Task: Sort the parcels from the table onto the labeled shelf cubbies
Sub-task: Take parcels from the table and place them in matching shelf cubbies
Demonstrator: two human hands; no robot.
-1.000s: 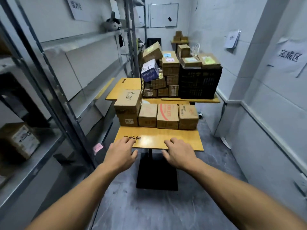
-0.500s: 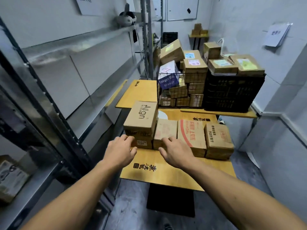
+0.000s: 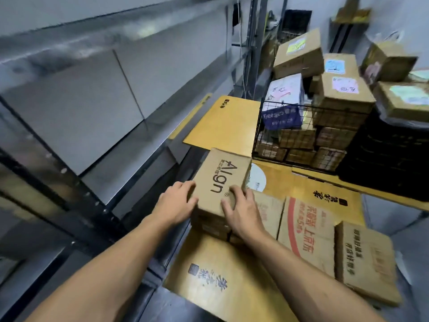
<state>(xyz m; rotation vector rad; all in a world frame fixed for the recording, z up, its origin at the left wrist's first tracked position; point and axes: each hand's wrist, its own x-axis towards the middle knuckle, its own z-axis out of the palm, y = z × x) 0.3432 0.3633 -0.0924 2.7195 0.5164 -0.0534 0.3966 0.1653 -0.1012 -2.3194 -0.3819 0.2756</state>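
Note:
A brown carton printed "Align" sits on top of another carton at the left end of a row of parcels on the yellow table. My left hand presses its left side and my right hand lies on its near right corner, so both hands grip the box. To its right lie a carton with red print and a plain brown carton. The metal shelf rack runs along the left, its cubbies bare in this view.
Behind the row, a wire basket holds stacked parcels, and a black crate with more boxes on top stands to its right. A second yellow tabletop lies beside the basket. Grey floor shows below.
I have stepped closer to the table. Both hands moved forward from the table's front edge onto the "Align" carton and closed around it.

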